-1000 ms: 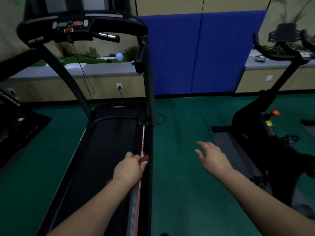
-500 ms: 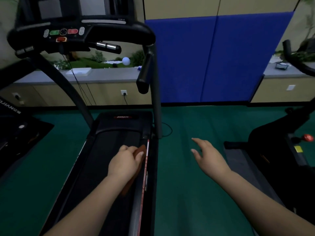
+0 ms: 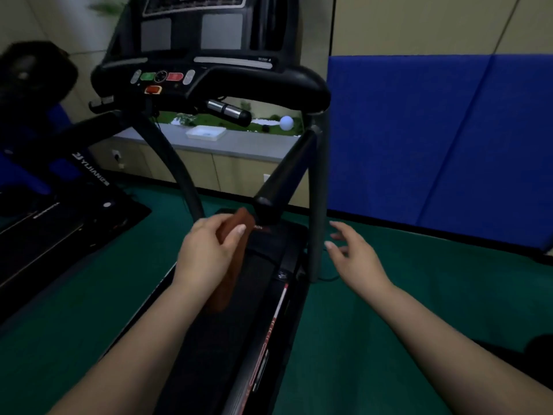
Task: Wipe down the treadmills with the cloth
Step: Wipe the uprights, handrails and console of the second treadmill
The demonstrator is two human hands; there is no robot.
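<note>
White brand lettering [image 3: 91, 169] on the black frame of the neighbouring treadmill [image 3: 54, 205] at left, seen upside down and tilted, reading roughly "YIJIANTZ"; last letters uncertain. Small pale lettering [image 3: 46, 210] lower on the same frame, too blurred to read. Red lettering [image 3: 261, 228] on the black motor cover of the centre treadmill [image 3: 278, 235], partly hidden, unreadable. Tiny marks on the red side strip [image 3: 270, 330], illegible.

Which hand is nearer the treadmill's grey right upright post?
Right. The right hand hovers open just beside the post; the left hand, gripping the brown cloth, is over the belt, farther left.
</note>
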